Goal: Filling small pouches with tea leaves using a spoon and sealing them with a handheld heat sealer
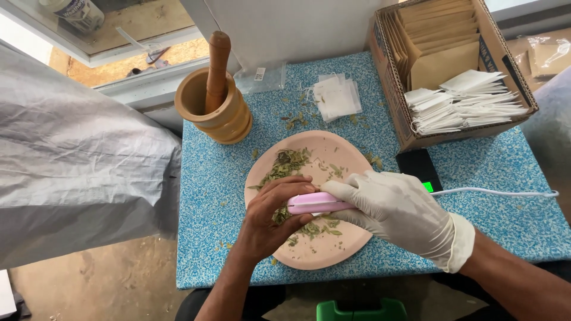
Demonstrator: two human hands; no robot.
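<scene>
A pink plate with dried green leaves lies on a blue speckled table. My right hand, in a white glove, grips a small pink handheld device over the plate. My bare left hand curls around the device's left end, fingers touching it and the leaves below. What sits between the device's jaws is hidden by my fingers.
A wooden mortar with pestle stands at the back left. A pile of white filter bags lies behind the plate. A cardboard box holds brown envelopes and more white bags. A black unit with a green light and white cable sits to the right.
</scene>
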